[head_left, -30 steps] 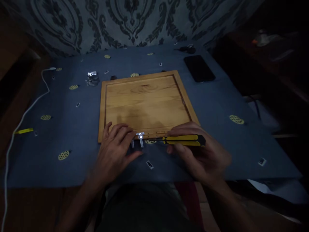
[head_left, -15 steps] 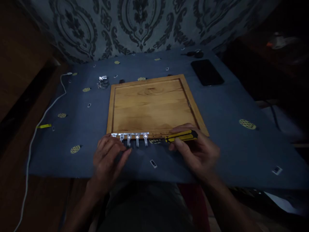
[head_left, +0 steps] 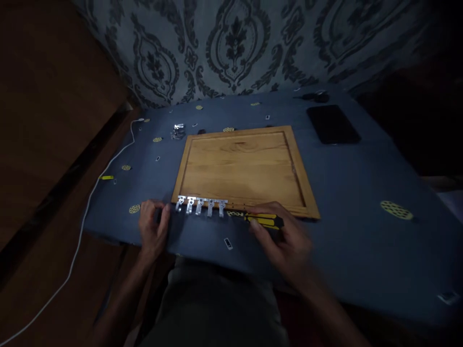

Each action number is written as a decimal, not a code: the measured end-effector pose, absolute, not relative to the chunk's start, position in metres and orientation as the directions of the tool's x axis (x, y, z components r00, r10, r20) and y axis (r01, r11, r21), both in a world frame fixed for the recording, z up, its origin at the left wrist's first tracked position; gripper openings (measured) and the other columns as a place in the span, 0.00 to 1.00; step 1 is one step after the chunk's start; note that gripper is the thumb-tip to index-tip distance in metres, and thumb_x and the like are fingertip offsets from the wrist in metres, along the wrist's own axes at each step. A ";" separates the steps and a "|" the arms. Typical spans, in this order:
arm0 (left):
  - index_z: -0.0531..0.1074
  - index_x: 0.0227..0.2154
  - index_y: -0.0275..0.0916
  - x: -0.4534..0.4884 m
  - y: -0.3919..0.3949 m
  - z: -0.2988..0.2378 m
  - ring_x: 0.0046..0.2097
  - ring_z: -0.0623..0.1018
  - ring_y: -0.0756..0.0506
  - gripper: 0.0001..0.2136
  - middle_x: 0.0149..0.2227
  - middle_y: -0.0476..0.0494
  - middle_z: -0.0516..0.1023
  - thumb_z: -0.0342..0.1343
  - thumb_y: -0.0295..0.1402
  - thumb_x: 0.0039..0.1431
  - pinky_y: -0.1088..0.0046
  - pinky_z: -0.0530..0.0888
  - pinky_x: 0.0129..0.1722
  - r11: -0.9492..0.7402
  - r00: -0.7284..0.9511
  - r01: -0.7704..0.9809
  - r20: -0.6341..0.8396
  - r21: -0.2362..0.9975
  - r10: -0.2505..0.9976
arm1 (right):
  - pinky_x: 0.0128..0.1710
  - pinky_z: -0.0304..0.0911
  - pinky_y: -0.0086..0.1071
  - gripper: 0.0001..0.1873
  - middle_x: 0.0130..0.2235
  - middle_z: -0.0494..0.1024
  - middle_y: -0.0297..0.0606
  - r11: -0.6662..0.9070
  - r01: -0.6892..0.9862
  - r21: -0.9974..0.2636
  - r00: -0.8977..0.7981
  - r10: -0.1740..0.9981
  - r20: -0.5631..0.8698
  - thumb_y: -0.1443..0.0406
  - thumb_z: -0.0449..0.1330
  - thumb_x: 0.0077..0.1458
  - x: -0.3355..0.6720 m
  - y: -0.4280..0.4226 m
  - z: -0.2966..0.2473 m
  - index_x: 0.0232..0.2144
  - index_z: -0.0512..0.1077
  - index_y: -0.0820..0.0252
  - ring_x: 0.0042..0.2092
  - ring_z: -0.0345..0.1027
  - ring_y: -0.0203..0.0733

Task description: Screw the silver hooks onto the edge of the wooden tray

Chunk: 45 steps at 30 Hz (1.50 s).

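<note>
Head view: right grip holds screwdriver; board bears 5 brackets.

Yellow-and-black screwdriver beside flat wooden panel, five silvery hooks along panel's near-left edge.

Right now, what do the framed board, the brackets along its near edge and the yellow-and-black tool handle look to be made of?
Framed board: wood, perhaps varnished; grain streaks and a dark swirl show.
Brackets: metal, apparently bare or plated; they glint silver.
Tool handle: probably plastic, perhaps partly rubber; its even yellow and black suggest moulding, though dim light leaves it open.
</note>
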<state>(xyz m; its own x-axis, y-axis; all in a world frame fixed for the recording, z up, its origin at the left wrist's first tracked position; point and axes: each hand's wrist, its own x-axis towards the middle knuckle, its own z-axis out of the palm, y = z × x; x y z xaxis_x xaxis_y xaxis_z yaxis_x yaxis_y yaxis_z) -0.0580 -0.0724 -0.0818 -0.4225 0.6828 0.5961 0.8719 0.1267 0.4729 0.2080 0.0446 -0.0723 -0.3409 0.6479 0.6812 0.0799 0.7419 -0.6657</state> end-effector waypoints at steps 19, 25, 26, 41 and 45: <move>0.69 0.35 0.42 -0.069 -0.074 -0.093 0.39 0.74 0.45 0.17 0.33 0.48 0.73 0.47 0.49 0.71 0.68 0.73 0.43 0.326 -0.690 0.644 0.341 0.692 0.639 | 0.33 0.75 0.36 0.07 0.37 0.82 0.38 0.620 0.123 -0.774 -0.310 0.765 0.564 0.68 0.60 0.64 0.215 0.046 -0.083 0.44 0.76 0.55 0.33 0.77 0.42; 0.69 0.40 0.41 -0.074 -0.076 -0.094 0.40 0.76 0.46 0.13 0.36 0.46 0.75 0.44 0.42 0.74 0.69 0.74 0.42 0.170 -0.567 0.745 0.478 0.644 0.671 | 0.38 0.75 0.37 0.10 0.39 0.83 0.38 0.777 0.057 -0.627 -0.322 0.608 0.725 0.71 0.62 0.62 0.208 0.044 -0.083 0.43 0.76 0.53 0.37 0.79 0.44; 0.69 0.41 0.41 -0.072 -0.076 -0.092 0.40 0.76 0.45 0.12 0.36 0.45 0.75 0.45 0.41 0.74 0.68 0.74 0.43 0.130 -0.527 0.768 0.502 0.628 0.686 | 0.37 0.74 0.37 0.08 0.38 0.82 0.37 0.783 0.062 -0.619 -0.317 0.604 0.731 0.70 0.61 0.62 0.207 0.044 -0.083 0.42 0.75 0.53 0.37 0.78 0.44; 0.74 0.51 0.40 -0.030 -0.010 -0.058 0.60 0.70 0.34 0.30 0.52 0.38 0.76 0.67 0.56 0.54 0.43 0.63 0.65 -0.364 0.306 0.926 0.372 0.097 0.876 | 0.30 0.68 0.32 0.03 0.33 0.77 0.34 0.812 0.146 -0.565 -0.309 0.580 0.753 0.68 0.59 0.66 0.204 0.042 -0.076 0.38 0.73 0.55 0.32 0.74 0.39; 0.74 0.50 0.40 -0.029 -0.003 -0.055 0.59 0.71 0.34 0.30 0.50 0.39 0.77 0.67 0.57 0.54 0.41 0.63 0.65 -0.399 0.347 0.912 0.338 0.098 0.875 | 0.33 0.70 0.32 0.06 0.34 0.78 0.34 0.805 0.150 -0.574 -0.334 0.588 0.737 0.71 0.59 0.65 0.207 0.041 -0.073 0.42 0.72 0.55 0.33 0.75 0.39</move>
<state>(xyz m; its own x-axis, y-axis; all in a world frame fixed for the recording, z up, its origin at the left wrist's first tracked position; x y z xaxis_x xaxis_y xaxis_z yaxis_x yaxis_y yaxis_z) -0.0285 -0.0035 -0.0551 0.3468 0.8750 0.3377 0.9115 -0.3993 0.0983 0.2069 0.0414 -0.0725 -0.3339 0.5878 0.7369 0.1499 0.8050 -0.5741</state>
